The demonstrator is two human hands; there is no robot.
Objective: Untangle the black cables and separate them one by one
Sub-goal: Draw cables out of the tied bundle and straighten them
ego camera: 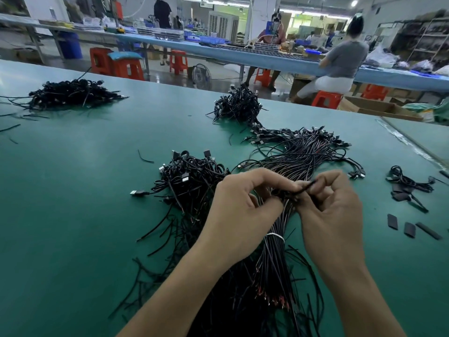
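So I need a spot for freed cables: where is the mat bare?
Bare mat left of the near pile, below the far-left pile; a smaller patch between right hand and sleeves. Centre, around the bundle, is crowded.

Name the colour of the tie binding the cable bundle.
White; the tie shows best in head view.

The smooth tabletop (73, 190) is plain teal-green. The tangled thin cables (298, 154) are black, some seemingly streaked red, with silver plug ends (136, 193). A thin white band (275, 237) rings one bundle. The flat sleeve pieces (392, 221) are matt black, and the plastic stools (325, 98) are orange-red.
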